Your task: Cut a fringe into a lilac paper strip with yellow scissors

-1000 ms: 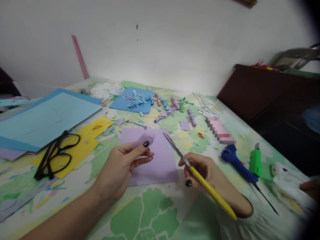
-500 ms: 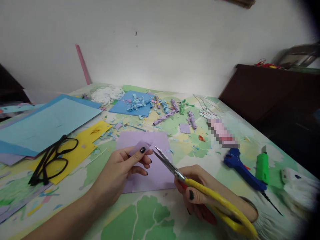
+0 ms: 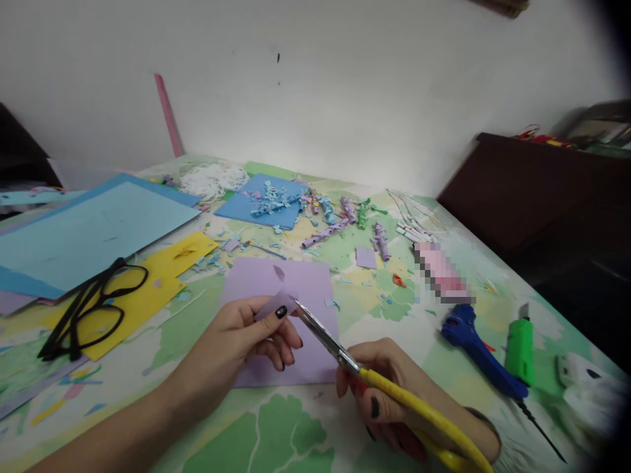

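Observation:
Between thumb and fingers, my left hand (image 3: 251, 335) pinches a small piece of purple paper (image 3: 277, 303). My right hand (image 3: 382, 394) is wrapped round the yellow handles of a pair of scissors (image 3: 340, 351), with something red showing at its fingers. The blades look closed, and their tips meet the right edge of the small piece. Beneath both hands a larger purple sheet (image 3: 305, 276) lies flat on the table. A dark purple scrap (image 3: 279, 272) appears just above the held piece, over the sheet.
Black glasses (image 3: 98, 295) rest on yellow paper at left, beside blue sheets (image 3: 113, 223). Curled paper rolls (image 3: 379, 240) and white string (image 3: 214, 180) sit farther back. At right are a blue glue gun (image 3: 480, 348), a green utility knife (image 3: 520, 348) and a pixelated pink object (image 3: 441, 272).
The scissor blades have closed and moved slightly left onto the held piece's edge. A dark purple scrap now shows above it. The whole view has shifted a little.

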`<state>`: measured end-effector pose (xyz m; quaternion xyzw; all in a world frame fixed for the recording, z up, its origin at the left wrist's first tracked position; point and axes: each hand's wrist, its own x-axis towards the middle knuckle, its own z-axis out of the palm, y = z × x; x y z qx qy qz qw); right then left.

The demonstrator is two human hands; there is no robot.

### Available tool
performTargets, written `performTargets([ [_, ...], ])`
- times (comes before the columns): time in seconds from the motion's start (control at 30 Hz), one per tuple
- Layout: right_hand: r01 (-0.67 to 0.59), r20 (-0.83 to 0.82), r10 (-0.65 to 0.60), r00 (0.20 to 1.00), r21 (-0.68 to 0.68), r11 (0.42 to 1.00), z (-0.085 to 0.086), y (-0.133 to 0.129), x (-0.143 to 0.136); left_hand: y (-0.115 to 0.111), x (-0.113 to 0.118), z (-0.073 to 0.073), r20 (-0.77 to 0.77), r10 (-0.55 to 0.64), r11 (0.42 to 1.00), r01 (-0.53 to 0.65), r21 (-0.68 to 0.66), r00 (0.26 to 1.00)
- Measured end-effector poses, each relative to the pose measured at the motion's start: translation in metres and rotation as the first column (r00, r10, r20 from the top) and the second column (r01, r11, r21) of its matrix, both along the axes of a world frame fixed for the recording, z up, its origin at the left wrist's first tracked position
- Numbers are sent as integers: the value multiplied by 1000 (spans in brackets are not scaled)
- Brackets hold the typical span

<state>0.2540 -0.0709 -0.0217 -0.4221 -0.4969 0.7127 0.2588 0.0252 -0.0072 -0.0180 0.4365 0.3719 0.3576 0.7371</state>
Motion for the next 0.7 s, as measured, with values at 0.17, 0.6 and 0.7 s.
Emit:
performTargets([
  [0.17, 42, -27, -43, 999, -42, 998, 1, -1, -3, -7, 0, 1, -4, -43, 999, 43, -24, 999],
  [0.6, 5, -6, -4, 1000, 57, 998, 3, -5, -2, -12, 0, 16, -119, -108, 991, 117, 65, 987],
  [0.7, 23, 22, -26, 999, 118, 993, 4, -7, -4, -14, 0, 15, -119, -96, 991, 106, 79, 988],
])
